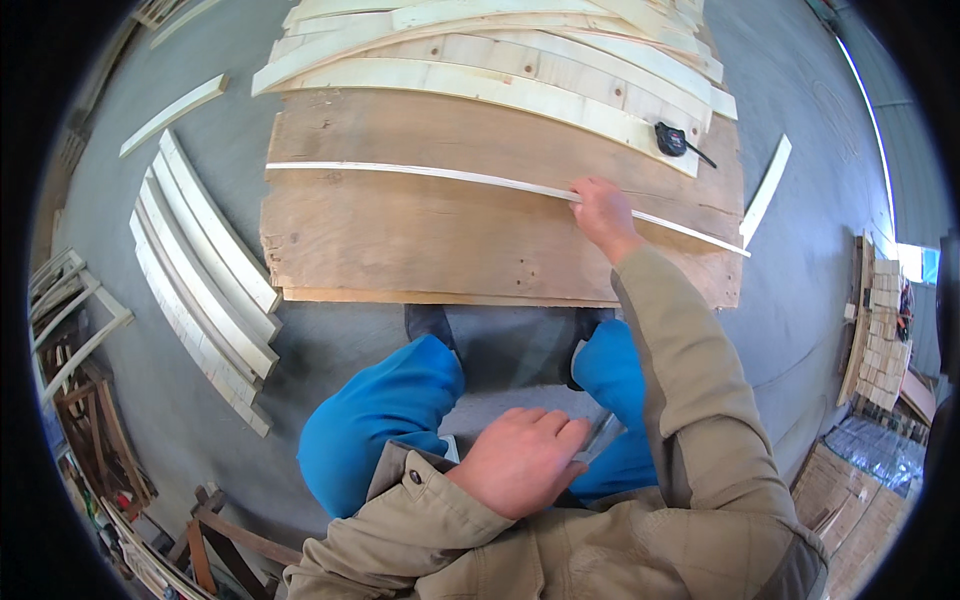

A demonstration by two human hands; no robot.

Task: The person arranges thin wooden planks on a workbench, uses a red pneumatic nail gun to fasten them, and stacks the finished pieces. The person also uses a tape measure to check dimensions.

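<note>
My right hand point(603, 212) is closed around a long, thin pale wooden strip point(430, 172), right of its middle. The strip lies across the brown plywood board point(400, 240) in front of me, and its right end sticks out past the board's edge. My left hand point(527, 460) rests low over my lap with its fingers curled. A greyish, see-through piece point(602, 438) shows beside its fingertips; what it is, and whether the hand grips it, is hard to make out. Beyond my right hand, a black tape measure point(671, 139) sits on the pale planks.
Pale wooden planks point(470, 78) are piled on the board's far half. Several curved slats point(205, 270) lie on the floor at the left, and one slat point(767, 190) is at the right. Stacked wood pieces point(880, 335) stand far right; wooden frames point(85, 320) are at far left.
</note>
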